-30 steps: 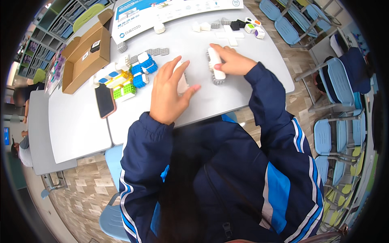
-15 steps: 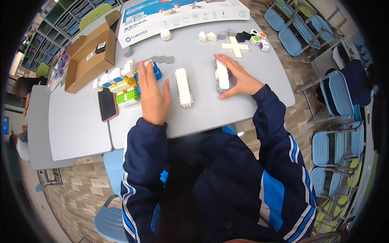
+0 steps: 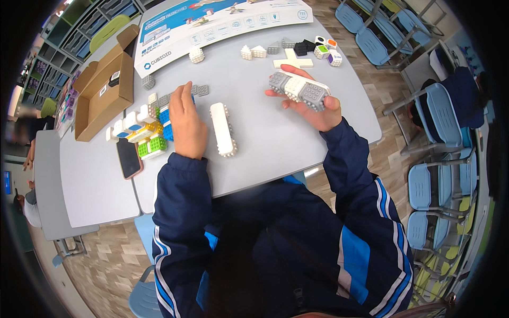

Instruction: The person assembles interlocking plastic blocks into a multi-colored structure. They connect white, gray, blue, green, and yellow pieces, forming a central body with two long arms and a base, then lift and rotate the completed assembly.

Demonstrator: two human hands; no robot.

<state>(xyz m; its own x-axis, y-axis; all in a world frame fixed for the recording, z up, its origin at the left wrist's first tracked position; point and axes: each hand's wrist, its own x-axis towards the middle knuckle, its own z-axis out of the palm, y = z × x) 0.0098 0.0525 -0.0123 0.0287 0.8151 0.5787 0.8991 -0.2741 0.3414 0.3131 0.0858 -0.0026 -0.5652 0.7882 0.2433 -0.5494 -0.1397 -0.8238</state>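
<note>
My right hand (image 3: 313,112) grips a short bar of studded building blocks (image 3: 299,89), grey at both ends and white in the middle, with a white strip along one edge. Its studs face me, and it is held above the table. My left hand (image 3: 189,127) has its fingers stretched out beside a model of studded blocks (image 3: 139,132) in white, yellow, green and blue. It partly hides the blue blocks; whether it touches them I cannot tell. Between my hands lies a white bar with studded sides (image 3: 222,130).
A phone (image 3: 129,158) lies by the model. Behind stand an opened cardboard box (image 3: 103,98) and a large printed box (image 3: 222,32). A white cross piece (image 3: 293,62) and several small blocks (image 3: 302,47) lie at the far right. Blue chairs (image 3: 444,119) stand beyond the table.
My right hand has lifted the grey and white bar off the table and tilted it, studs toward me. The left hand stays by the model, its thumb drawn in. The view has shifted slightly.
</note>
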